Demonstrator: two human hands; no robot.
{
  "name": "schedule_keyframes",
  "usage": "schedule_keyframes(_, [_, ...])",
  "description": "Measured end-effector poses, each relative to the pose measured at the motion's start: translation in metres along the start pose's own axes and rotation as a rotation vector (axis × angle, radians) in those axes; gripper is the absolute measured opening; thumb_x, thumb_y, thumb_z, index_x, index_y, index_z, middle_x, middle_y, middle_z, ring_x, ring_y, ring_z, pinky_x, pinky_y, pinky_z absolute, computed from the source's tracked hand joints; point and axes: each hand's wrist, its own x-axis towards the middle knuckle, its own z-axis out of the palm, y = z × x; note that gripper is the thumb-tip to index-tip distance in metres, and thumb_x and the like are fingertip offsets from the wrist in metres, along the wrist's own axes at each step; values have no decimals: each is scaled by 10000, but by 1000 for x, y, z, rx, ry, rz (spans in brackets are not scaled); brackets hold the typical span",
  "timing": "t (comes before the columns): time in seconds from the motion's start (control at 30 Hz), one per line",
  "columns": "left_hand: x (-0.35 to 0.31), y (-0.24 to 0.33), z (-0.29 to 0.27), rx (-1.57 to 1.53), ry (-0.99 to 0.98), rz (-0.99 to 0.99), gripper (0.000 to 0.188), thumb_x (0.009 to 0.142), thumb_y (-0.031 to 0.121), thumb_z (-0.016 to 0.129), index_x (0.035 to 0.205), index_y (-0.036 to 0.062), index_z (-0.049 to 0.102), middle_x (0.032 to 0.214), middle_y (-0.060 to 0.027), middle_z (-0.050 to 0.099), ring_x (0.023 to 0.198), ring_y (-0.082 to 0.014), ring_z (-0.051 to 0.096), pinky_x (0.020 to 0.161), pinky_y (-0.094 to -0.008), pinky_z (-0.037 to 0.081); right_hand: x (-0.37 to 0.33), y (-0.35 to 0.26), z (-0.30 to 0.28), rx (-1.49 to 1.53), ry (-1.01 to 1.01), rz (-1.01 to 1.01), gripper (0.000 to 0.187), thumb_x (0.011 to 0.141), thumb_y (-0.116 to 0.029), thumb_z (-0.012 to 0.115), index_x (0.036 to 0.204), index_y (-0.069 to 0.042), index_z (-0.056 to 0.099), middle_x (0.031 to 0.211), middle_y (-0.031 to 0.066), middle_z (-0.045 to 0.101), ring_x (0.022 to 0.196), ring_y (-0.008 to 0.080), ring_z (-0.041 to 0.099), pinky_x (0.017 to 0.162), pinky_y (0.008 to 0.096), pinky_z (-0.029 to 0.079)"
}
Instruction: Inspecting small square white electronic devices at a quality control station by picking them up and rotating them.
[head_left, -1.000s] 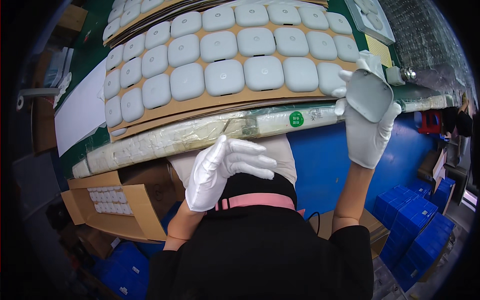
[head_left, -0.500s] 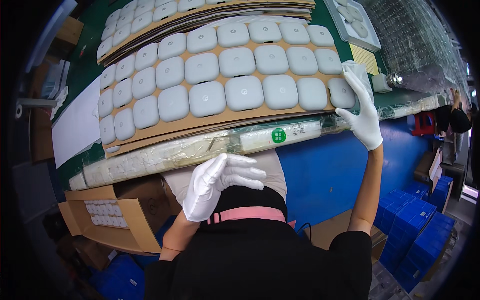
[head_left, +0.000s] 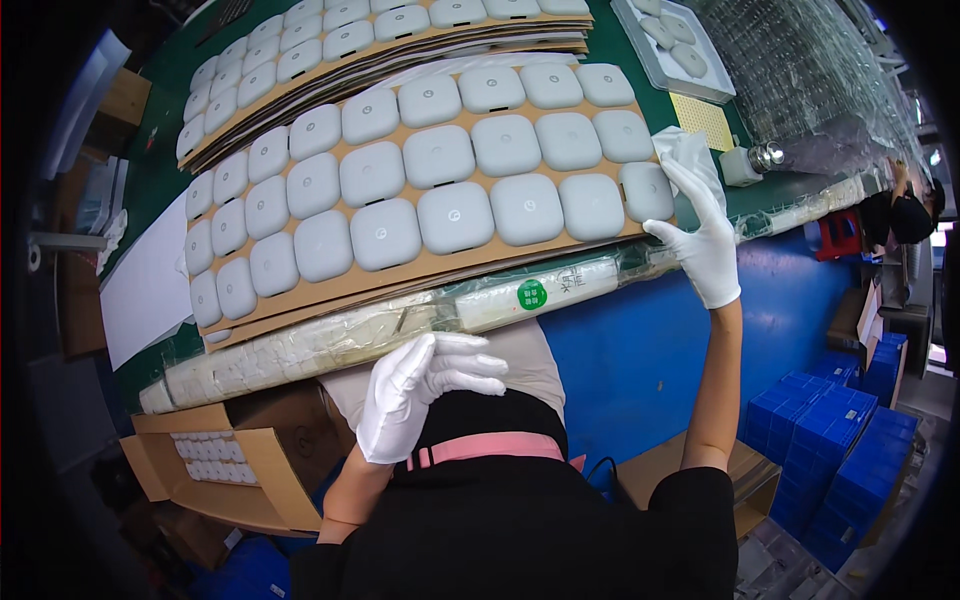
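Rows of white rounded-square plastic devices (head_left: 455,215) lie on a brown cardboard sheet (head_left: 300,310), with more sheets under it. My right hand (head_left: 702,240), in a white glove, is at the right end of the front row. Its thumb and fingers are spread beside the last device (head_left: 648,191); whether they touch it I cannot tell. A crumpled white cloth or bag (head_left: 690,148) lies by those fingers. My left hand (head_left: 415,390), also gloved, hovers before my waist, below the table edge, fingers stretched out and holding nothing.
A tape-wrapped padded bar (head_left: 300,350) runs along the front edge of the green table (head_left: 150,190). Behind stands another device stack (head_left: 340,50). A white tray (head_left: 715,85) and clear plastic packaging (head_left: 800,70) are at right. An open carton (head_left: 280,470) stands lower left; blue crates (head_left: 810,420) lower right.
The view has shifted, so the table and its devices appear slightly lower and further left. Both hands keep nearly the same pose and place relative to the table.
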Motion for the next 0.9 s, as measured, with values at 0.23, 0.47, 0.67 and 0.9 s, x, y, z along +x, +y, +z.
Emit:
schedule_keyframes(0.23, [2,-2,1,21,-1,8,482,1072,289,339,1191,-112,580,1078,-286,678,887,-349,712,869,-386,562,-1,-10,2,-66,-32,-100,729,694,-50,796,1376,-70,538,1379,101,577,1268,264,531,1148,417,359])
schedule_keyframes(0.47, [5,-5,2,16,36,-18,436,1051,270,368,1172,-81,595,1009,-276,699,813,-341,725,807,-364,571,9,-44,32,-454,-102,-387,708,596,-101,824,1271,-86,609,1257,84,646,1145,250,602,1159,499,325])
schedule_keyframes(0.67, [-1,-6,-15,-5,3,-12,476,1072,291,347,1201,-102,582,1095,-267,680,954,-331,702,908,-379,549,-2,-46,32,-459,-97,-433,645,621,-100,783,1246,-104,623,1203,56,674,1138,238,608,1160,519,316])
schedule_keyframes(0.9, [9,-7,-10,100,-8,-67,422,1059,268,422,1265,-72,563,1172,-217,672,1013,-291,690,993,-348,503,-27,-66,46,-433,126,-502,516,677,-57,724,1183,-126,649,1176,30,690,1107,213,618,1150,486,340])
